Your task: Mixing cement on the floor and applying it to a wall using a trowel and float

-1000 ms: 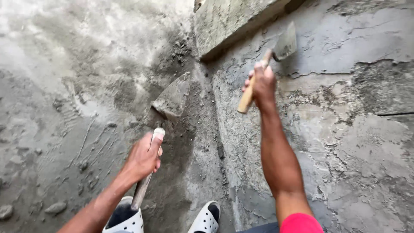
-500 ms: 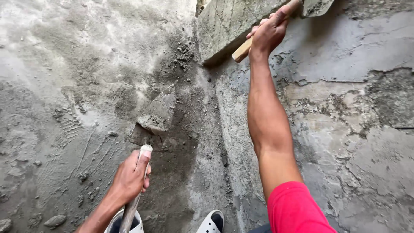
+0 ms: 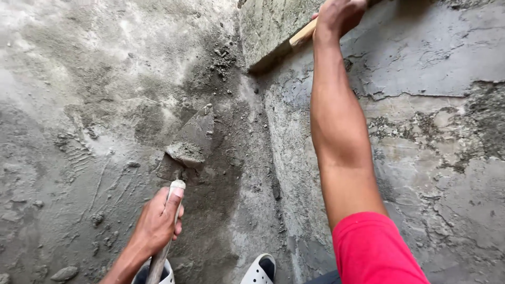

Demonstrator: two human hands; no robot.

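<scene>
Fingers of the left hand [image 3: 157,223] wrap tightly around a pale handle [image 3: 167,231] of a pointed trowel [image 3: 192,138], thumb laid along the shaft. The trowel blade carries a lump of grey mortar [image 3: 184,152] and rests tip-up over the mortar-strewn floor [image 3: 79,131]. Fingers of the right hand [image 3: 339,16], raised at the top edge, close around a wooden handle [image 3: 302,37]; its tool head lies out of view. This hand works against the plastered wall [image 3: 436,137], beside a concrete block [image 3: 268,26]. White shoes [image 3: 259,271] show below.
</scene>
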